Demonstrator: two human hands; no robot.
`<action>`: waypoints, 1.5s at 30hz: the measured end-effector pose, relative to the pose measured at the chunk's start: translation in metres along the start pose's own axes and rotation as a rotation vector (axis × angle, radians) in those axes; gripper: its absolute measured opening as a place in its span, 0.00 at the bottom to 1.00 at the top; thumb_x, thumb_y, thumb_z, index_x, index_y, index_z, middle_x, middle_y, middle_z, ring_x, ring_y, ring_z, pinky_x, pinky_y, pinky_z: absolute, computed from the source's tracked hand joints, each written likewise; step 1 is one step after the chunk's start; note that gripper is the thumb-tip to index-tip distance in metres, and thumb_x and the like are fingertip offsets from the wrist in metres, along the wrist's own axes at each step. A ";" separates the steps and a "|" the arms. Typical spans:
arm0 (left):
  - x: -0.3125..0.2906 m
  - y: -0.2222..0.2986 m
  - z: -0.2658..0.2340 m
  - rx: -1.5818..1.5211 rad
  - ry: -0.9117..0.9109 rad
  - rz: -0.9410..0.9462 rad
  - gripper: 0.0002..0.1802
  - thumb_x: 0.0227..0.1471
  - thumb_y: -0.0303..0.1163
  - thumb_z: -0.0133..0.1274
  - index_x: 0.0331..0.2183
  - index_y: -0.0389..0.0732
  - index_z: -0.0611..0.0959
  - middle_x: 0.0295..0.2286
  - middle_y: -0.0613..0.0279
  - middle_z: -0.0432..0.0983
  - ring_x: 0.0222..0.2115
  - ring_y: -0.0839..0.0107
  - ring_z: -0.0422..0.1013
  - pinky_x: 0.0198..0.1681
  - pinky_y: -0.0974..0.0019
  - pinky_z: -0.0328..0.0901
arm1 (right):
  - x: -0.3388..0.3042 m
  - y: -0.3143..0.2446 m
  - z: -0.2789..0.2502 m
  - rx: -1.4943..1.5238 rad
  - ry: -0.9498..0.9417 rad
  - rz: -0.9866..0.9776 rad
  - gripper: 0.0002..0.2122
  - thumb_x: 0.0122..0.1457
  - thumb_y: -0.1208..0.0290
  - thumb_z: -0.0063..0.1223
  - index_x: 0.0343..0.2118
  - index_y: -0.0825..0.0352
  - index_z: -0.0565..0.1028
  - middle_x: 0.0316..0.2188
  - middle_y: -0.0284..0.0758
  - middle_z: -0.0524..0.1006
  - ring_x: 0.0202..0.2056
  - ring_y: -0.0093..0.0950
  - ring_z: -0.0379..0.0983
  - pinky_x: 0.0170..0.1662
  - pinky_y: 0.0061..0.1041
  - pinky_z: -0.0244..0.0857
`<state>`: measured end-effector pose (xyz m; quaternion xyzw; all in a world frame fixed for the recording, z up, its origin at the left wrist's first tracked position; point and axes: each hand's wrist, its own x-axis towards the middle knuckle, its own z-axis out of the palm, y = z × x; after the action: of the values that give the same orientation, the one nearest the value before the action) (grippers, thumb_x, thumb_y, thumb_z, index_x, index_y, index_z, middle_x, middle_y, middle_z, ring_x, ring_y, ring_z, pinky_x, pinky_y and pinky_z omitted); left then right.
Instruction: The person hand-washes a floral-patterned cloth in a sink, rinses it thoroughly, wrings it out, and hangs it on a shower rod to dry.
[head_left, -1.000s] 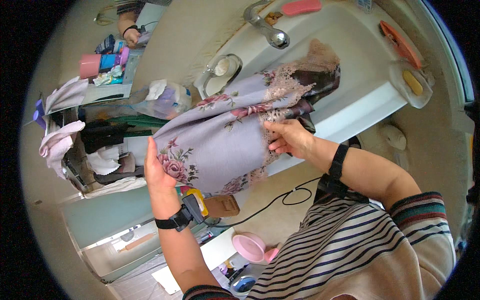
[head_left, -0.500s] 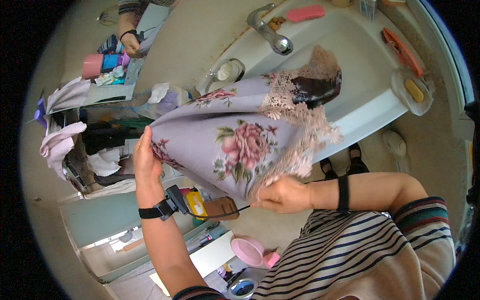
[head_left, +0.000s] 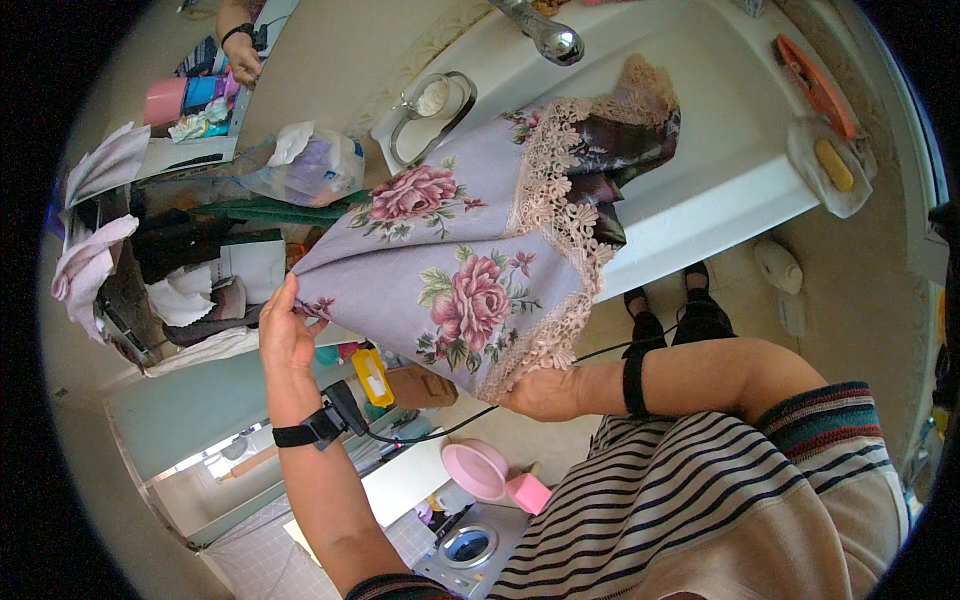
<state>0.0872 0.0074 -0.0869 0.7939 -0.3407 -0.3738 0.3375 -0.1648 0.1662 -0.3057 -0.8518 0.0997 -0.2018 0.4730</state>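
Head view: a lilac cloth (head_left: 470, 250) printed with pink roses and edged in lace was held spread in the air between both hands, above the floor and in front of a white tub (head_left: 700, 190). The left hand (head_left: 285, 335) gripped the cloth's left corner, fingers closed on the fabric edge. The right hand (head_left: 545, 392) pinched the lower lace corner, thumb and fingers shut on it. The hands were well apart, the cloth stretched between them. Its far end, folded to show a dark lining, lay on the tub rim. A chrome tap (head_left: 545, 35) stood at the top of the tub, and a round drain plug (head_left: 432, 100) sat beside it. Behind the cloth's left side lay a clear plastic bag (head_left: 305, 165). A pink bowl (head_left: 478, 468) sat on the floor below the hands. Another person's hand (head_left: 243, 55) appeared at the upper left.
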 end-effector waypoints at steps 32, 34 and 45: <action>-0.057 -0.009 0.017 -0.345 -0.327 0.327 0.11 0.60 0.30 0.47 0.39 0.33 0.79 0.40 0.54 0.77 0.42 0.64 0.73 0.48 0.56 0.65 | -0.019 0.014 -0.100 -0.116 0.765 0.463 0.42 0.47 0.59 0.65 0.61 0.69 0.53 0.58 0.52 0.58 0.58 0.49 0.56 0.57 0.40 0.58; -0.062 -0.009 0.019 -0.348 -0.343 0.356 0.11 0.60 0.30 0.47 0.39 0.33 0.79 0.41 0.54 0.76 0.42 0.65 0.72 0.49 0.57 0.64 | -0.008 0.005 -0.105 -0.165 0.742 0.443 0.48 0.44 0.57 0.67 0.63 0.67 0.48 0.62 0.53 0.51 0.59 0.52 0.52 0.59 0.41 0.56; -0.126 -0.044 0.068 -0.463 -0.592 0.412 0.10 0.59 0.25 0.45 0.41 0.38 0.78 0.43 0.54 0.76 0.46 0.65 0.71 0.52 0.56 0.64 | 0.065 -0.005 -0.092 -0.070 0.697 0.389 0.56 0.38 0.64 0.70 0.66 0.60 0.39 0.66 0.47 0.44 0.61 0.56 0.50 0.57 0.46 0.59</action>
<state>-0.0176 0.1120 -0.1094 0.4712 -0.4816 -0.5767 0.4620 -0.1464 0.0750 -0.2417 -0.7133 0.4202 -0.3818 0.4109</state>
